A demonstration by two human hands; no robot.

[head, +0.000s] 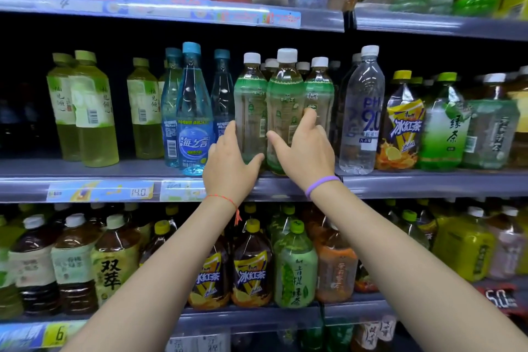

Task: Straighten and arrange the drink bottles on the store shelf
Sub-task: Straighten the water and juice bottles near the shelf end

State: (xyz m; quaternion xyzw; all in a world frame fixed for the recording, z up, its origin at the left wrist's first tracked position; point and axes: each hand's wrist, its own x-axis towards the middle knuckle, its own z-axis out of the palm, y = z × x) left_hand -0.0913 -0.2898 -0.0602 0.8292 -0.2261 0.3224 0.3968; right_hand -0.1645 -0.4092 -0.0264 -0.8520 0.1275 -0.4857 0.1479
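Note:
Three green-labelled tea bottles with white caps stand at the front of the middle shelf (428, 184). My left hand (231, 163) grips the lower part of the left one (250, 100), thumb on its right side. My right hand (305, 151) wraps the middle one (284, 94), which stands a little further forward, with fingers reaching round its right side and thumb across its front. The third bottle (321, 86) stands untouched just right of my fingers. More white caps show behind these three.
Blue bottles (194, 111) stand left of my hands, yellow-green tea bottles (91, 111) further left. A clear pH 9.0 water bottle (361, 111) and an iced-tea bottle (403, 123) stand to the right. Shelves above and below are packed with bottles.

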